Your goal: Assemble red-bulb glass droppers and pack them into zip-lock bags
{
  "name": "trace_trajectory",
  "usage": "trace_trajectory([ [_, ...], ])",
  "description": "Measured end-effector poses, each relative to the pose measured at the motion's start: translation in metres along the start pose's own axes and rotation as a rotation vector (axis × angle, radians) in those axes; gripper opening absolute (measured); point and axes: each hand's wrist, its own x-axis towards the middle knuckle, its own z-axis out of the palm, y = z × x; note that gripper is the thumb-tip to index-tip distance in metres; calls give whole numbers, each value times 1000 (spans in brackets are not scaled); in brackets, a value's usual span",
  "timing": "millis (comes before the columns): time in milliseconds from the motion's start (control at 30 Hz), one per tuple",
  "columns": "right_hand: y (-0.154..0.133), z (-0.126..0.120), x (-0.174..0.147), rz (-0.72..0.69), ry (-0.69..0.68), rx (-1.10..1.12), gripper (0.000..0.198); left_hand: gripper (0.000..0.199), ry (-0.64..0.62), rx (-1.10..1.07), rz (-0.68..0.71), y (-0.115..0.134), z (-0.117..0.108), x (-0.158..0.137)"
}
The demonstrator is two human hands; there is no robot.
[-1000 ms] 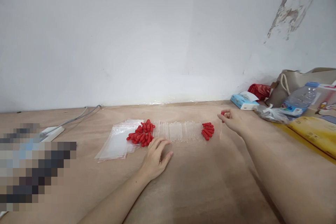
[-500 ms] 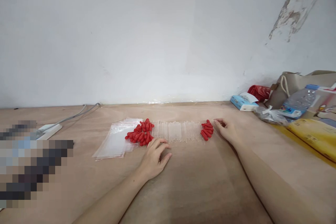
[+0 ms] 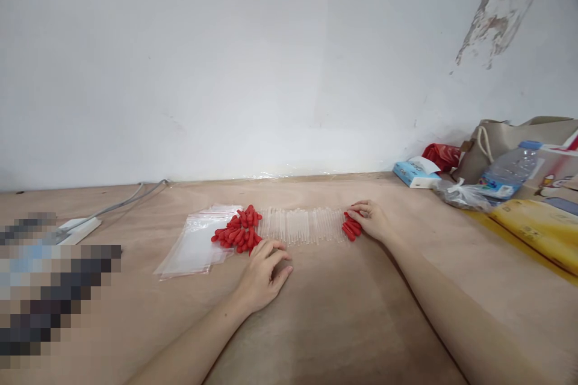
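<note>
My left hand (image 3: pixel 264 274) rests on the table just in front of the larger pile of red bulb-shaped pieces (image 3: pixel 246 234). Its fingers are loosely curved and apart, and nothing shows in them. My right hand (image 3: pixel 368 221) reaches over a smaller group of red bulb-shaped pieces (image 3: pixel 350 230), its fingertips over the upper ones and its fingers apart. Between the two groups lies a row of thin clear tubes (image 3: pixel 295 225), side by side. Partly under the left pile is a stack of clear zip bags (image 3: pixel 192 246) with red edging.
At the right lie a blue tissue pack (image 3: pixel 415 173), a knotted plastic bag (image 3: pixel 463 194), a plastic bottle (image 3: pixel 510 171) and a yellow package (image 3: pixel 537 228). A grey cable (image 3: pixel 130 195) runs to a white power strip (image 3: pixel 81 230) at the left. A wall (image 3: pixel 253 72) stands behind the table.
My right hand has moved left, from beside the smaller red group to over its upper pieces. My left hand stays in place. The whole view has shifted slightly.
</note>
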Motion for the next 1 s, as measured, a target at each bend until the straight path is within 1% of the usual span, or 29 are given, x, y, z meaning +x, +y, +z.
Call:
trace_trajectory([
  [67, 0, 1, 1, 10, 6, 35, 23, 10, 31, 52, -24, 1, 0, 0],
  [233, -1, 2, 1, 39, 45, 113, 24, 12, 183, 249, -191, 4, -4, 9],
  [300, -3, 3, 1, 73, 42, 163, 27, 14, 197, 322, -238, 4, -4, 19],
  [400, -7, 4, -1, 90, 79, 247, 29, 14, 169, 434, -308, 2, 0, 41],
  [467, -10, 4, -2, 88, 157, 274, 30, 17, 157, 509, -374, -2, 6, 58],
  [500, -11, 4, -3, 82, 217, 254, 31, 19, 153, 541, -408, -4, 8, 65],
  [567, -16, 5, -5, 53, 362, 156, 31, 22, 134, 592, -466, -10, 13, 78],
  [633, -24, 6, -8, -8, 495, 25, 29, 25, 89, 634, -514, -15, 17, 88],
  [700, -36, 10, -13, -88, 558, -72, 25, 29, 43, 664, -553, -19, 19, 95],
  [767, -51, 17, -21, -174, 543, -114, 22, 30, 17, 680, -578, -21, 20, 98],
  [800, -60, 20, -25, -219, 508, -117, 21, 30, 11, 682, -585, -22, 20, 100],
  [900, -86, 32, -40, -311, 335, -112, 21, 29, -1, 676, -598, -23, 20, 102],
  [1000, -104, 42, -51, -376, 222, -97, 22, 28, 0, 647, -605, -24, 19, 105],
])
